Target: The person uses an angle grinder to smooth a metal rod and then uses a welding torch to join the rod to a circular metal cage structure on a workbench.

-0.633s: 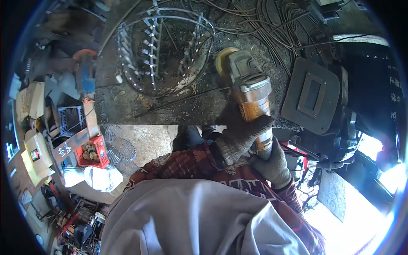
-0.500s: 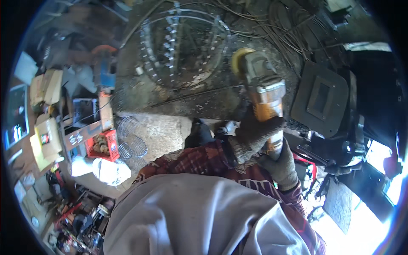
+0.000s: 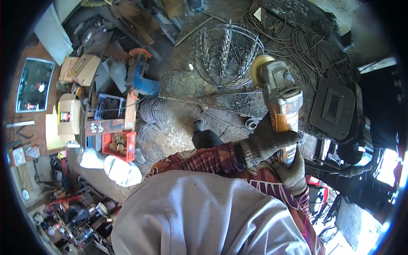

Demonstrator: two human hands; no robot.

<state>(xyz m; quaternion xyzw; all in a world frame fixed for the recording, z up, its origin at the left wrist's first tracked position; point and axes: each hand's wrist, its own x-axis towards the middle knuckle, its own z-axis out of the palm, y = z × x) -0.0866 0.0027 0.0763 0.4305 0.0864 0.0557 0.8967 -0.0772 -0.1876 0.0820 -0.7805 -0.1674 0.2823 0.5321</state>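
Observation:
I hold an angle grinder with a yellowish disc at its front end, pointing away from me over a dark metal worktable. My left hand, in a grey knit glove, wraps around the grinder's orange body. My right hand, also gloved, grips the rear of the handle just below. A round wire cage-like frame lies on the table, left of the disc. My grey apron and patterned sleeves fill the lower middle.
A dark welding mask lies right of the grinder. Tangled cables cover the table's far right. On the floor at left are a red crate, a blue crate, cardboard boxes, coiled wire rings and a blue machine.
The view has shifted, so the grinder and the table now sit further right and higher in the picture. Both hands keep the same grip on the grinder.

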